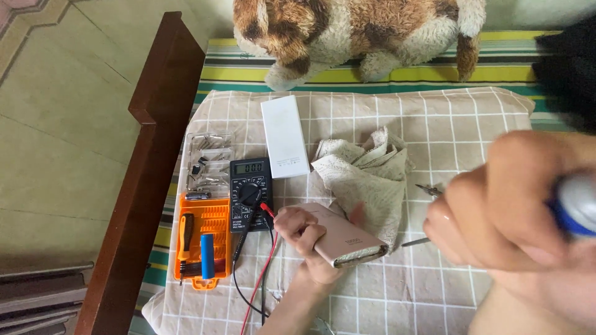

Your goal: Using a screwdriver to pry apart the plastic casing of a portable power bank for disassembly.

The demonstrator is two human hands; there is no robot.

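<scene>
Near the middle of the checked cloth (434, 124), the left hand (304, 232) is clamped around a pink power bank (344, 239), fingers wrapped over its left edge, tilting it up with its open grey end facing near-right. It looks stiff, smooth and fairly heavy for its size, likely slippery on the flat faces, so the long edges seem the safest hold. Close to the camera on the right, the right hand (515, 205) is closed on a blue and silver screwdriver (574, 205), its thin tip pointing left toward the bank. Just left sit a black meter (250, 192) with red and black leads, an orange tool tray (203, 242), a white box (284, 135) farther off, and a crumpled rag (366, 174) behind
</scene>
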